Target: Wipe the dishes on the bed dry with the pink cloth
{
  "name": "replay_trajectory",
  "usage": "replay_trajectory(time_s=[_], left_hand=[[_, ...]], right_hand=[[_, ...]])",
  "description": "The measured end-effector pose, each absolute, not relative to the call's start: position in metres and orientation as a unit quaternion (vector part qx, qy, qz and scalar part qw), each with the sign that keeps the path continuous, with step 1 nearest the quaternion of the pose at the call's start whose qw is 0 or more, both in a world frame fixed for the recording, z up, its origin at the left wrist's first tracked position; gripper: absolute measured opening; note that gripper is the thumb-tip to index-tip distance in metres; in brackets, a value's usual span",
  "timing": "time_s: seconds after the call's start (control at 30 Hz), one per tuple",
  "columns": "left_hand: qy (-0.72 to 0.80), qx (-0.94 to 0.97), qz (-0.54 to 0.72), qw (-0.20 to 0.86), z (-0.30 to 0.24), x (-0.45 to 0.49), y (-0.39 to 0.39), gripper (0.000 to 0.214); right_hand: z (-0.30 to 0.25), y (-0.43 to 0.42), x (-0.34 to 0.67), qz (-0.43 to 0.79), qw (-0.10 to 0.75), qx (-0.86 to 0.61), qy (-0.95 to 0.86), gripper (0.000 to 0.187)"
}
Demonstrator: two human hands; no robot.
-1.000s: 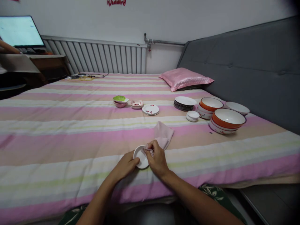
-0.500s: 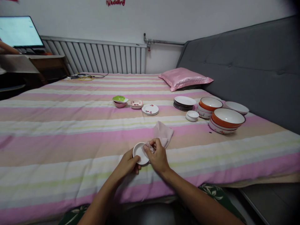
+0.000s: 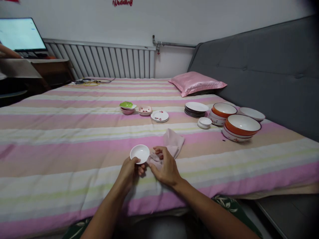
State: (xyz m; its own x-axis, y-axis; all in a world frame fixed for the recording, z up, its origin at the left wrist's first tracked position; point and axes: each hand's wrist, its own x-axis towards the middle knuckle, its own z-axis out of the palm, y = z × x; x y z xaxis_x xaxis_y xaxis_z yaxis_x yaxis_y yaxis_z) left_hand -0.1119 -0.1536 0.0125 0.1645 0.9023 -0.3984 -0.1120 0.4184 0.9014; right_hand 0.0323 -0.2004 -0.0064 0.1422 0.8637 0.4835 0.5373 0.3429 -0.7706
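Observation:
My left hand (image 3: 130, 171) holds a small white dish (image 3: 140, 153) by its near rim, just above the striped bedspread (image 3: 62, 146). My right hand (image 3: 164, 167) is closed on a pale pink cloth (image 3: 171, 143) that trails away across the bed to the upper right. The dish is to the left of the cloth and clear of it. Both forearms reach in from the bottom edge.
Farther back lie a green and pink dish (image 3: 128, 107), a small pink dish (image 3: 145, 110), a flowered plate stack (image 3: 160, 116), a dark-rimmed plate stack (image 3: 196, 109), small white saucers (image 3: 204, 122) and orange-rimmed bowls (image 3: 242, 127). A pink pillow (image 3: 196, 83) and grey headboard (image 3: 261, 69) stand right.
My left hand has lifted the white dish up and to the left, away from the cloth. My right hand has stayed in place, still gripping the cloth.

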Motion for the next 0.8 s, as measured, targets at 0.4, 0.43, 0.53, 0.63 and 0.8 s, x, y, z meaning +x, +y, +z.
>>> replay_trajectory(time_s=[0.4,0.43,0.53,0.63,0.8], left_hand=[[0.517,0.296,0.445,0.669,0.021,-0.110,-0.156,0.039],[0.516,0.293,0.447,0.669,0.021,-0.110,-0.156,0.041],[0.518,0.284,0.446,0.672,0.019,-0.110,-0.157,0.044],[0.520,0.284,0.439,0.676,0.020,-0.109,-0.158,0.043],[0.529,0.297,0.423,0.673,0.024,-0.107,-0.161,0.036]], right_hand=[[-0.008,-0.183,0.063,0.128,0.513,-0.647,-0.549,0.018],[-0.009,-0.181,0.068,0.117,0.506,-0.655,-0.548,0.019],[-0.014,-0.176,0.080,0.069,0.478,-0.671,-0.562,0.023],[-0.019,-0.174,0.088,0.042,0.454,-0.682,-0.572,0.020],[-0.022,-0.173,0.093,0.081,0.439,-0.699,-0.559,0.016]])
